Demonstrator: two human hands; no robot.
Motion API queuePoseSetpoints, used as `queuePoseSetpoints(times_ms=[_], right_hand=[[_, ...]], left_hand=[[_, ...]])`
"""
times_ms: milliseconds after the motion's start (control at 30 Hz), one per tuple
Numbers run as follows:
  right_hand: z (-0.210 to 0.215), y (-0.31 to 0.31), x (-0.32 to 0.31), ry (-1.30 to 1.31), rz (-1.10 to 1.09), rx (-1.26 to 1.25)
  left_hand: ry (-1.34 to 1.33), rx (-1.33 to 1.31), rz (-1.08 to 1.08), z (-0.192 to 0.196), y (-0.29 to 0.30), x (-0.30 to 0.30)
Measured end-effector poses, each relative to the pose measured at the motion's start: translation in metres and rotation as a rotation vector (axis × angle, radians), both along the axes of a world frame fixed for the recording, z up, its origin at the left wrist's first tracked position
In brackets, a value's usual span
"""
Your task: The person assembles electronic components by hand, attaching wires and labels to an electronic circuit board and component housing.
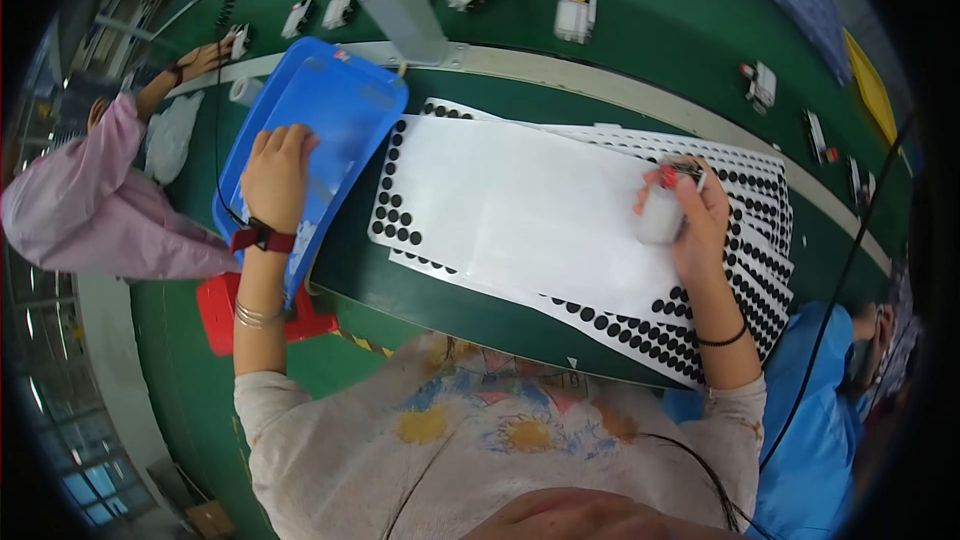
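Note:
My right hand [698,225] is wrapped round a white block-shaped unit [660,216] with a red and black end, held above a stack of white sheets. Rows of black round stickers line the edges of these sticker sheets [520,202]; the top one is mostly bare white in the middle. Over at the left, my left hand [277,172] hangs above a blue tray [345,75], back of the hand up. Its fingers are curled and closed, and whatever they may hold is hidden.
Several similar white units [575,18] lie on the green belt [640,0] beyond a pale rail. A grey post [385,0] rises behind the tray. On the left a co-worker in a pink garment [90,200] reaches to one unit. A red stool [225,315] stands below the tray.

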State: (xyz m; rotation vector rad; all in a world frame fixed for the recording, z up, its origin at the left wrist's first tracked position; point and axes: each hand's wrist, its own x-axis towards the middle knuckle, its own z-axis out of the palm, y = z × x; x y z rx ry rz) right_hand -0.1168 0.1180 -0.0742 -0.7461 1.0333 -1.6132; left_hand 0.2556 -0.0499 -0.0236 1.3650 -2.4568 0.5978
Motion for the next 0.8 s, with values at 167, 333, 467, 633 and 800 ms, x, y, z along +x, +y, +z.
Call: queuePoseSetpoints(times_ms=[167,333,467,633,800], right_hand=[[-0.008,0.004,0.008,0.397,-0.118,-0.248],[-0.002,0.009,0.014,0.502,-0.136,-0.25],[-0.007,0.01,0.01,0.544,-0.185,-0.241],[-0.004,0.01,0.01,0.5,-0.182,-0.224],[-0.004,0.009,0.009,0.465,-0.197,-0.211]], left_hand=[[0.584,0.518,-0.458,0.024,0.042,-0.13],[0.55,0.45,-0.832,0.021,0.059,-0.204],[0.628,0.673,-0.724,0.016,0.064,-0.224],[0.751,0.72,-0.703,0.014,0.059,-0.227],[0.754,0.745,-0.743,0.011,0.055,-0.229]])
